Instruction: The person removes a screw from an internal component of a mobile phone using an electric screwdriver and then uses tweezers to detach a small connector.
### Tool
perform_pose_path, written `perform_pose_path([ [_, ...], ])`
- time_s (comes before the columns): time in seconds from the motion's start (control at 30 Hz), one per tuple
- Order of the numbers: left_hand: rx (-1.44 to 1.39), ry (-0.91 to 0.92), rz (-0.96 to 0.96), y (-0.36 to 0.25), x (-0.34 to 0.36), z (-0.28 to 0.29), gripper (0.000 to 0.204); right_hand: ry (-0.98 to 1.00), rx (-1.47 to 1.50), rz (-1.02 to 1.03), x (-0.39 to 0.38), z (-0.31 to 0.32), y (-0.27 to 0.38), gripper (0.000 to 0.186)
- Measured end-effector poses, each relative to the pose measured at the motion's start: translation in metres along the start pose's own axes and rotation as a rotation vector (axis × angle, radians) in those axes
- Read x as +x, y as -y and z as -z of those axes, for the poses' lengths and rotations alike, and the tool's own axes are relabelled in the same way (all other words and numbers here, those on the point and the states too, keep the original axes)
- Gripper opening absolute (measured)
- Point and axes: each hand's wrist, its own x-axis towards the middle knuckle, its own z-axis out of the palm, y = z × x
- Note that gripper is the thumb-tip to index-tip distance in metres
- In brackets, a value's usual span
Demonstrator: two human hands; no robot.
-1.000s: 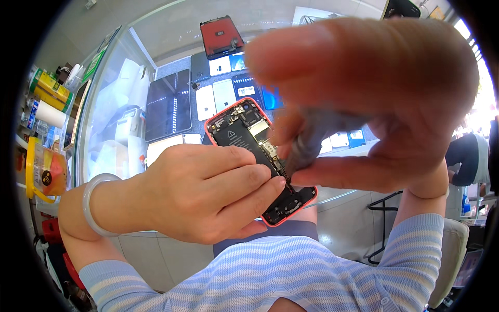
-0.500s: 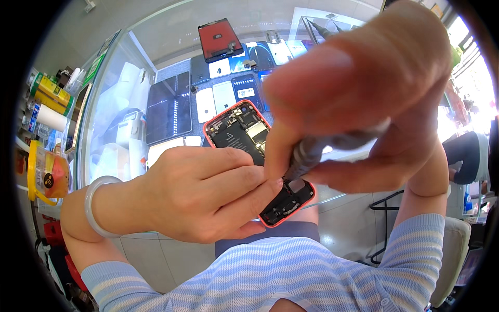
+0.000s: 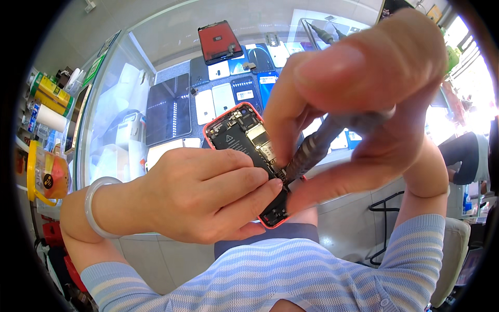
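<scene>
A phone [image 3: 231,138] with a red-orange frame lies opened, its black battery and circuit board bare. My left hand [image 3: 197,195], a pale bangle on its wrist, is closed on the phone's left side, fingers bent across the battery. Between the fingers of my right hand [image 3: 387,99] is a grey screwdriver [image 3: 317,148] with a ribbed grip. It slants down to the phone's lower part, beside my left fingertips; its very tip is hard to make out. A right fingertip rests by the phone's lower right edge, covering part of it.
Under the glass counter [image 3: 208,26] several phones lie in rows, with a dark tablet [image 3: 169,109] at the left. A red-backed screen panel [image 3: 220,41] is farther back. Jars and a yellow-lidded tub [image 3: 49,171] stand at far left. A seated person's leg [image 3: 460,158] shows at right.
My right thumb has lifted away from the screwdriver, and more of its shaft shows. Another right finger has come down over the phone's lower right edge. My left hand keeps its place.
</scene>
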Motion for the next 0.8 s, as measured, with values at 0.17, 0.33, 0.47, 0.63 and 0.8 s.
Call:
perform_pose_path([
  [0.17,0.010,-0.009,0.004,-0.001,0.001,0.002,0.039,-0.011,0.075,0.051,0.006,0.002,-0.007,0.089],
  [0.33,0.005,-0.009,0.006,-0.001,0.000,0.000,0.037,0.105,0.269,0.180,0.010,0.006,-0.018,0.092],
  [0.47,0.023,0.010,0.006,-0.003,-0.002,0.003,0.036,0.801,0.346,-0.044,0.054,0.027,-0.009,0.106],
  [0.63,0.054,-0.038,-0.001,-0.004,0.000,-0.001,0.037,0.005,0.432,0.191,0.015,-0.028,-0.024,0.110],
  [0.8,0.004,0.014,0.014,-0.004,-0.001,0.000,0.035,-0.133,0.154,-0.131,0.018,-0.012,0.013,0.086],
])
